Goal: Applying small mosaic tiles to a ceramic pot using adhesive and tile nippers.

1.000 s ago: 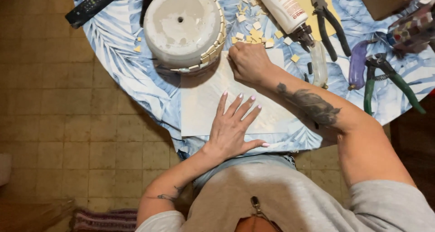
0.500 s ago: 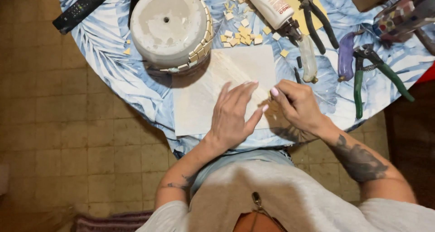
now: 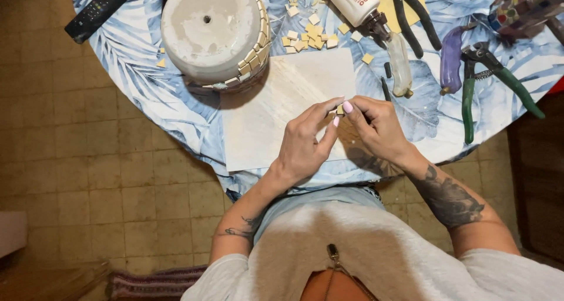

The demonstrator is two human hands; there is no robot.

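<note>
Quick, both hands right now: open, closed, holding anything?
Left hand: fingertips pinched on the small square pale-yellow tile piece.
Right hand: fingers curled, its grip pinching the same tile piece from the other side.

You wear a grey short-sleeved top; tattoos mark both forearms, and your right hand (image 3: 376,124) has pale pink nails.

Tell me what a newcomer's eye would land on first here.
First, the two hands meeting mid-table: left hand and right hand pinch a small pale tile piece above a white sheet. Next, the big upturned white pot at upper left, with tiles around its rim and loose tile bits beside it.
</note>
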